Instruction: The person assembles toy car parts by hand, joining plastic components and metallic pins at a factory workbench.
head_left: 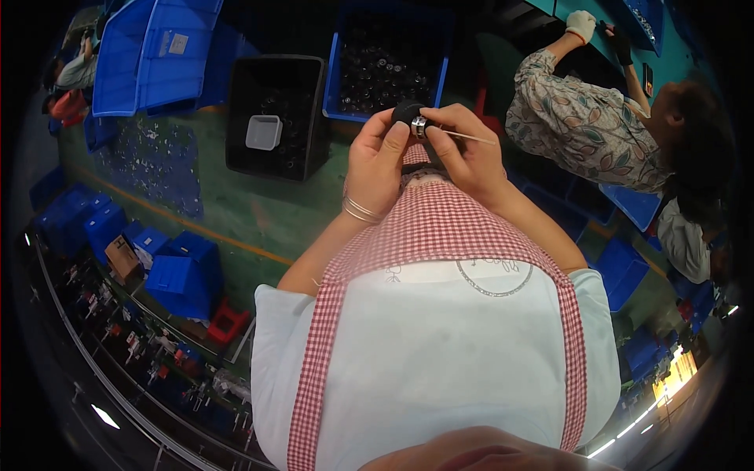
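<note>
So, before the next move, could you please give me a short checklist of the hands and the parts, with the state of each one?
1. Left hand holding the black part: ok, thumb and fingers are on it.
2. Right hand holding the thin pale stick: ok, it juts out from the pinched fingers.
3. Silver ring fully seated against the black part: cannot tell, too small.
4. Blue bin stocked with small dark pieces: ok, many lie inside.
5. Black box free of other containers: not ok, a small white tray is in it.
</note>
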The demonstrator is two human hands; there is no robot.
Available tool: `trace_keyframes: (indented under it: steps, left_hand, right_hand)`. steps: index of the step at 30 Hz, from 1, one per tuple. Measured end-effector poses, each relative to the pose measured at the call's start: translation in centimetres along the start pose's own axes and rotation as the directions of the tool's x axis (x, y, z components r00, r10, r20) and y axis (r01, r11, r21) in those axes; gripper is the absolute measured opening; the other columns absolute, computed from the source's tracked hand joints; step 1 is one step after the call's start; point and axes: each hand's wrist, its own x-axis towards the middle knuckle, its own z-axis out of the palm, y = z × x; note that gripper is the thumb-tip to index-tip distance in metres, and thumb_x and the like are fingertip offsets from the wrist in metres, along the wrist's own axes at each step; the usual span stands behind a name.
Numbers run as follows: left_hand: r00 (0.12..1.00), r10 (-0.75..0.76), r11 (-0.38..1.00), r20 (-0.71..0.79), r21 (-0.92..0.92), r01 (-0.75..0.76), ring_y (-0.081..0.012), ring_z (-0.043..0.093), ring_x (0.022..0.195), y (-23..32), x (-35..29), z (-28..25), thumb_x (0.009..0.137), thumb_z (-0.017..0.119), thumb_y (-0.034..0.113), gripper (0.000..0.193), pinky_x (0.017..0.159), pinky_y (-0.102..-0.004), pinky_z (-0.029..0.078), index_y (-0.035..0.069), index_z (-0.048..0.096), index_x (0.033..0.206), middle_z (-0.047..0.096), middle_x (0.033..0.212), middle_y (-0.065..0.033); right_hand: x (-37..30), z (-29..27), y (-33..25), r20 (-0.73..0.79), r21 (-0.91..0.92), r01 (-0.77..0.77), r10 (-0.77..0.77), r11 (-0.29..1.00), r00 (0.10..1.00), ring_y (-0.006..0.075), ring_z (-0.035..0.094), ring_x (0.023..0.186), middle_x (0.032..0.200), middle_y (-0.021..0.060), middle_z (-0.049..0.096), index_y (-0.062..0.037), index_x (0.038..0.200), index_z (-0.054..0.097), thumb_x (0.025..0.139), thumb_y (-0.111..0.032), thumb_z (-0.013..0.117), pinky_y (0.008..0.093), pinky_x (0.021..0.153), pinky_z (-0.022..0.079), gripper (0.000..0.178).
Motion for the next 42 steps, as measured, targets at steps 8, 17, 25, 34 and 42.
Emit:
trace_keyframes:
  steps: [8, 17, 25, 34, 42]
  left_hand:
    - [0.993, -0.103, 0.991, -0.054, -0.092, 0.097, -0.0179, 0.058, 0.092, -1.3, -0.5, -1.4, 0.092, 0.05, 0.016, 0.024, 0.088, -0.0334, 0.046, -0.002, 0.054, 0.107, 0.06, 0.101, -0.01]
    - [0.998, 0.056, 0.992, -0.002, 0.113, -0.056, -0.0135, 0.057, 0.092, -2.7, -2.0, -2.2, 0.089, 0.054, 0.007, 0.025, 0.084, -0.0261, 0.047, -0.003, 0.051, 0.112, 0.059, 0.102, -0.0084]
    - [0.991, 0.136, 0.979, -0.013, 0.154, -0.132, -0.0085, 0.055, 0.087, -4.1, -1.9, -3.1, 0.086, 0.057, 0.004, 0.023, 0.078, -0.0207, 0.047, -0.001, 0.05, 0.107, 0.058, 0.097, -0.0038]
    - [0.99, 0.139, 0.972, 0.003, 0.192, -0.137, -0.0075, 0.053, 0.087, -5.1, -2.3, -2.8, 0.087, 0.055, 0.005, 0.023, 0.078, -0.0204, 0.045, 0.002, 0.046, 0.108, 0.056, 0.098, -0.0039]
    - [0.997, 0.069, 0.937, 0.026, 0.343, -0.073, -0.0105, 0.054, 0.09, -4.2, -2.5, -3.6, 0.088, 0.055, 0.009, 0.029, 0.081, -0.0225, 0.046, 0.001, 0.044, 0.114, 0.054, 0.1, -0.0052]
  right_hand:
    - [-1.3, 1.1, 0.7, 0.0, 0.241, -0.303, 0.312, 0.922, 0.95, 0.0125, 0.061, 0.075, 0.085, 0.0069, 0.063, -0.0012, 0.098, 0.058, 0.086, -0.011, 0.057, 0.0214, 0.065, 0.047, 0.015]
    - [-3.0, 2.3, 2.1, -0.05, 0.034, -0.046, 0.048, 0.998, 0.998, 0.0182, 0.062, 0.071, 0.083, 0.0102, 0.059, -0.0006, 0.098, 0.057, 0.083, -0.005, 0.059, 0.024, 0.061, 0.049, 0.016]
    - [-3.8, 4.3, 3.7, -0.101, -0.105, 0.122, -0.133, 0.987, 0.986, 0.0222, 0.058, 0.063, 0.077, 0.0118, 0.055, 0.0003, 0.097, 0.055, 0.079, 0.0, 0.062, 0.0262, 0.052, 0.046, 0.019]
    - [-4.5, 4.5, 4.4, -0.166, -0.11, 0.128, -0.145, 0.986, 0.975, 0.0225, 0.057, 0.063, 0.079, 0.011, 0.055, -0.001, 0.1, 0.054, 0.08, 0.0, 0.06, 0.0256, 0.053, 0.046, 0.022]
    - [-3.6, 0.2, 2.4, 0.166, 0.189, -0.34, 0.311, 0.921, 0.936, 0.0158, 0.058, 0.078, 0.099, 0.0094, 0.052, -0.0058, 0.119, 0.052, 0.082, -0.006, 0.059, 0.0239, 0.067, 0.047, 0.038]
